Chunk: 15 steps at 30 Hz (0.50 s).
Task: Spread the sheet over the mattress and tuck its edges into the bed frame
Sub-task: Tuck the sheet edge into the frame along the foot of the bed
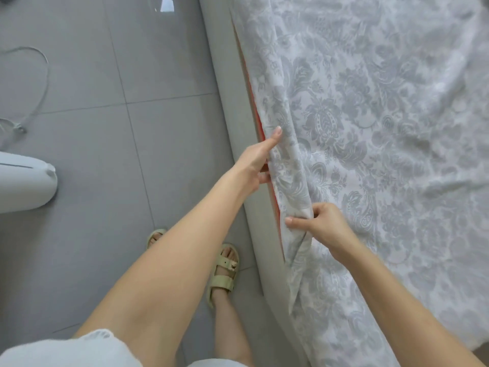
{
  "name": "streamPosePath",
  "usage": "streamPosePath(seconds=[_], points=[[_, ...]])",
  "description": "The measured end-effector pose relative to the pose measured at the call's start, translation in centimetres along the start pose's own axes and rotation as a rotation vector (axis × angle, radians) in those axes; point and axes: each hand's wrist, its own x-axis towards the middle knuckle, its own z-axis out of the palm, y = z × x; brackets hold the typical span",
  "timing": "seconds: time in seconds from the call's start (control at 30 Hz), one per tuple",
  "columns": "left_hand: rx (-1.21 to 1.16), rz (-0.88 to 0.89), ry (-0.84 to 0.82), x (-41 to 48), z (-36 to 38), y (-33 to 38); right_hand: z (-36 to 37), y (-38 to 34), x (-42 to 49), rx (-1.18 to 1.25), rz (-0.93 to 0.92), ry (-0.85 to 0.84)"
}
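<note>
A white sheet with a grey floral print lies over the mattress, wrinkled toward the right. Its left edge runs along the grey padded bed frame, where a thin red strip of mattress shows in the gap. My left hand is at that gap, thumb straight along the sheet edge, its fingers hidden behind the fabric. Nearer to me, my right hand pinches a bunched fold of the sheet edge. Below it the edge hangs loose over the frame.
Grey floor tiles lie left of the bed. A white rounded object stands at the left edge, with a thin cable looping on the floor behind it. My feet in pale sandals stand close to the frame.
</note>
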Motion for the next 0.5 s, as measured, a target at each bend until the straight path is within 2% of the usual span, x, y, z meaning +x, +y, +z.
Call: streamPosePath(seconds=[0.07, 0.2, 0.27, 0.33, 0.4, 0.5], points=[[-0.046, 0.077, 0.085, -0.1, -0.1, 1.8, 1.7, -0.3, 0.1, -0.08, -0.023, -0.021], [-0.183, 0.243, 0.483, -0.8, -4.5, 6.1, 3.2, -0.9, 0.5, -0.371, -0.044, -0.001], [-0.119, 0.307, 0.621, -2.4, -8.6, 6.4, 3.7, -1.4, 0.4, -0.445, -0.038, -0.026], [0.074, 0.354, 0.67, -4.2, -12.2, 5.6, 4.2, -1.8, 0.4, -0.475, -0.043, -0.012], [0.176, 0.297, 0.705, -4.4, -14.2, 4.8, 4.6, -2.5, 0.6, -0.495, -0.044, 0.038], [0.091, 0.106, 0.717, -1.8, -14.8, 5.9, 5.1, -3.8, 1.3, -0.519, -0.029, 0.065]])
